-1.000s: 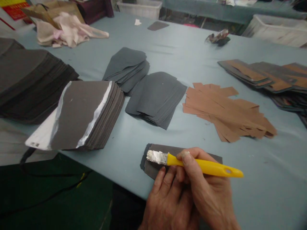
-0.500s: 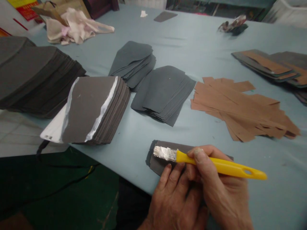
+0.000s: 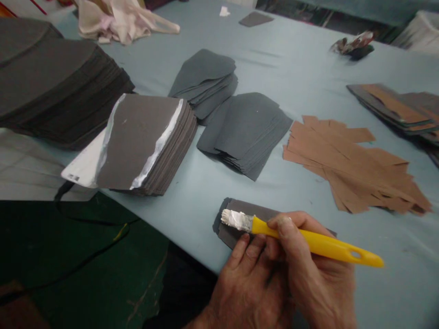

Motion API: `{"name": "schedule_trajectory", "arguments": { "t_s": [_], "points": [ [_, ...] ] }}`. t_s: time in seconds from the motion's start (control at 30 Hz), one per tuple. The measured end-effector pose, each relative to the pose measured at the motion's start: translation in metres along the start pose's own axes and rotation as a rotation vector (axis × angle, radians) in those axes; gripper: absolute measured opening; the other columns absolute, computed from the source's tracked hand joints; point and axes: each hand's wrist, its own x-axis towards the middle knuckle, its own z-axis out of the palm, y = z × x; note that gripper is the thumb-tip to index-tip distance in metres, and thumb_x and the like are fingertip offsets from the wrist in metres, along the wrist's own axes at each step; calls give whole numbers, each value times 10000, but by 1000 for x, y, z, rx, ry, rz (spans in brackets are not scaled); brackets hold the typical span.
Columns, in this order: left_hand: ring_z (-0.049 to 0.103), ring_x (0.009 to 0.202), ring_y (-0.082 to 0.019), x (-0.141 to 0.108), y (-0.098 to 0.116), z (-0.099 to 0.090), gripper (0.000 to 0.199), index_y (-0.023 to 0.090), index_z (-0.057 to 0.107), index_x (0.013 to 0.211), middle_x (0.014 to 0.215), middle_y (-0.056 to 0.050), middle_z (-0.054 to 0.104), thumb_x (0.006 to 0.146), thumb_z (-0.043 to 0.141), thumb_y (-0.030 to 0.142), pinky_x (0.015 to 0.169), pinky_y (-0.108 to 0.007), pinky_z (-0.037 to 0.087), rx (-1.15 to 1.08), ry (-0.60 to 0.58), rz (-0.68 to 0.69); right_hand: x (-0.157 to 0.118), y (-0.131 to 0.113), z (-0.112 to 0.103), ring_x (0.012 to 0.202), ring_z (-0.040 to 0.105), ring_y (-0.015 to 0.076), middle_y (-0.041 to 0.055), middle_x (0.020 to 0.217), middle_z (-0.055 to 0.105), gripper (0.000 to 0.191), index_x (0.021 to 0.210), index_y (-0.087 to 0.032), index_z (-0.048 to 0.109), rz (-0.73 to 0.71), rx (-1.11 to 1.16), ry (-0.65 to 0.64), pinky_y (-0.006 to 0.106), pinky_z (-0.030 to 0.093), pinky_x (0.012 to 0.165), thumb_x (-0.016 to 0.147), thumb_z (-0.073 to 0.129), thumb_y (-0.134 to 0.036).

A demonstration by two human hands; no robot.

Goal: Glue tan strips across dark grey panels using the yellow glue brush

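Observation:
My right hand [image 3: 308, 269] is closed around the yellow handle of a paintbrush [image 3: 329, 246]. White paste coats the bristles, which lie over the left end of a dark grey-brown sheet piece [image 3: 255, 209] on the table. A darker strip edges that end of the piece. Flat on the same piece rests my left hand [image 3: 248, 285], its fingers stretched out just below the brush. The two hands overlap, hiding much of the piece and some of the left fingers.
Left stands a dark stack [image 3: 147, 132] with white-smeared edges, beside a taller dark stack [image 3: 61, 87]. Grey sheets [image 3: 250, 128] fan out ahead; brown strips [image 3: 356, 160] lie right. Farther off are layered pieces [image 3: 394, 105] and pale cloth [image 3: 120, 20]. The table's edge runs lower left.
The view has shifted, so the stacks and sheets sit differently in the picture. Both hands and the brush stay almost where they were over the dark piece.

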Motion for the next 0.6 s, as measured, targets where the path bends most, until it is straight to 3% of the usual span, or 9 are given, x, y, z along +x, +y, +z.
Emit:
{"name": "schedule_trajectory", "arguments": {
  "t_s": [0.17,0.37,0.47,0.6],
  "points": [
    [718,1150,-265,1,0,1,528,60,578,1497,1296,-130,764,1038,508,311,1136,-401,513,-12,-4,5,0,6,-3,486,527,118,-35,532,547,415,740,-227,659,-22,-3,-77,222,460,480,915,709,-600],
    [635,1339,-302,0,-1,2,558,19,571,1492,1410,-196,700,1032,506,329,1195,-427,467,36,15,45,9,16,-6,476,561,116,-17,574,616,368,753,-224,687,-231,-132,-115,206,474,453,964,684,-526],
    [594,1389,-321,-3,-1,3,547,60,607,1475,1400,-175,711,1023,525,357,1212,-437,437,58,-8,46,13,17,-6,479,581,110,-12,607,660,349,761,-225,693,-315,-188,-54,198,477,455,978,675,-498],
    [593,1390,-294,-6,1,3,498,155,656,1445,1427,-138,701,1033,516,398,1220,-422,398,71,-58,24,16,15,-4,448,571,115,-13,573,646,382,731,-224,675,-309,-168,2,206,453,417,960,686,-530]
  ]
}}
